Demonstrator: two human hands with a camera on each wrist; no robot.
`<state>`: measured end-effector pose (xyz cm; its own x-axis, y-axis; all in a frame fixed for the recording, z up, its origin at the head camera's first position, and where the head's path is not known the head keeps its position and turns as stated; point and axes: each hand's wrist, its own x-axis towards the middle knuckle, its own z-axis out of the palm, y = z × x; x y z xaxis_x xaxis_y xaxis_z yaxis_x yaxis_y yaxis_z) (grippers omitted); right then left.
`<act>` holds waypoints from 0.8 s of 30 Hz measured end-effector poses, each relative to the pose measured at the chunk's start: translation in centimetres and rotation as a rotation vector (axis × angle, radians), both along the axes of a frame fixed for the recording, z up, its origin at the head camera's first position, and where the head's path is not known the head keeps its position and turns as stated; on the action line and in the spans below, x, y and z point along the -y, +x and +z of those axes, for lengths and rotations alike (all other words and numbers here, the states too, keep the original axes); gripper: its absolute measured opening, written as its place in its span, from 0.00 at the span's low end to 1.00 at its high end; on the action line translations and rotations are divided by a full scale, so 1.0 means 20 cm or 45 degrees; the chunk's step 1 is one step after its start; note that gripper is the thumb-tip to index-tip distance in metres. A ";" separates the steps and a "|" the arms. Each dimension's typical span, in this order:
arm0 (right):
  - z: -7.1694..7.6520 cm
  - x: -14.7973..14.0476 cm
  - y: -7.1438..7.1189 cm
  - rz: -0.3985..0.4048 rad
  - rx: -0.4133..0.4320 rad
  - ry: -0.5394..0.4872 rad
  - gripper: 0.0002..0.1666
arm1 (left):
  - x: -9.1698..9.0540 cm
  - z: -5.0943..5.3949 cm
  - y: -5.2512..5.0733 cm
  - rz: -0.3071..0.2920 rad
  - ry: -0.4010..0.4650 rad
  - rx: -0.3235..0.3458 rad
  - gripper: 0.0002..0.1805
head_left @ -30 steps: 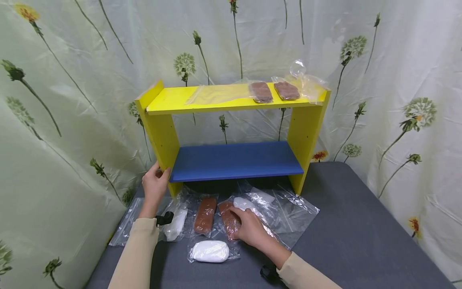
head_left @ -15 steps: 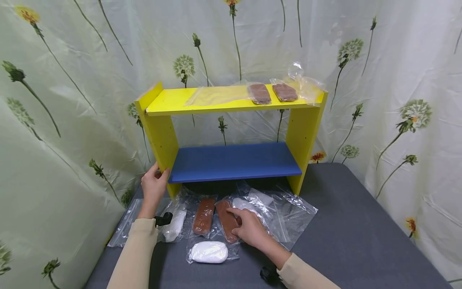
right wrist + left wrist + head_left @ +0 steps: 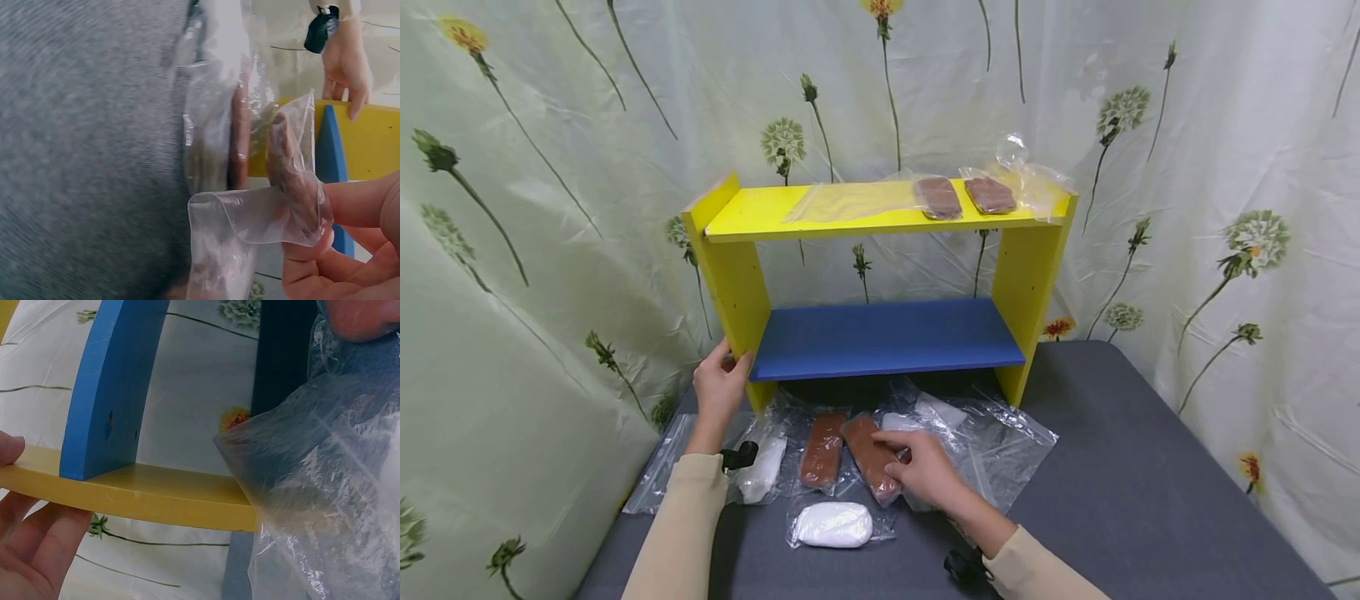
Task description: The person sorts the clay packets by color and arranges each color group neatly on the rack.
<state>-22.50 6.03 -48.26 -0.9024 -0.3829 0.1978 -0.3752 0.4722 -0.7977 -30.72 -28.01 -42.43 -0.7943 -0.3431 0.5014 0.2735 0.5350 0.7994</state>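
A yellow shelf unit with a blue lower board (image 3: 887, 337) stands at the back of the dark table. My left hand (image 3: 718, 387) grips its yellow left side panel (image 3: 169, 503), thumb on the inner face and fingers outside. My right hand (image 3: 928, 471) pinches a reddish-brown slab in a clear plastic bag (image 3: 872, 458) between thumb and fingers. In the right wrist view this bagged slab (image 3: 290, 162) stands tilted, part of its bag hanging loose. Close to its left lies another bagged brown slab (image 3: 823, 450). A bagged white slab (image 3: 832, 524) lies in front.
More bagged white pieces lie at the left (image 3: 763, 471) and, partly behind my right hand, a white piece (image 3: 940, 410). Loose clear bags (image 3: 1011, 446) spread before the shelf. Two bagged darker brown slabs (image 3: 938, 197) rest on the yellow top board (image 3: 760, 212). A flowered curtain (image 3: 587, 167) hangs behind.
The brown slab in my right hand has turned, its far end shifting left toward the other brown slab. My right hand has moved slightly right. The left hand stays on the panel.
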 end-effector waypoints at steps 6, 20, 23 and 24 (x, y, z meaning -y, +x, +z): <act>0.04 -0.02 0.01 -0.034 -0.026 -0.101 0.28 | 0.00 0.01 0.01 0.002 -0.014 0.006 0.22; 0.17 -0.07 0.06 -0.107 -0.143 -0.248 0.28 | 0.00 0.01 0.01 -0.004 -0.003 0.041 0.23; 0.20 -0.09 0.06 -0.121 -0.189 -0.285 0.28 | 0.01 0.01 0.01 0.000 -0.003 0.043 0.23; 0.21 -0.10 0.06 -0.127 -0.208 -0.299 0.28 | 0.01 0.01 0.01 0.001 -0.003 0.039 0.23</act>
<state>-21.24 7.98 -43.98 -0.8823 -0.2203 0.4160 -0.4684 0.3233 -0.8223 -30.60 -28.14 -42.26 -0.8090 -0.3427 0.4777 0.2483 0.5373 0.8060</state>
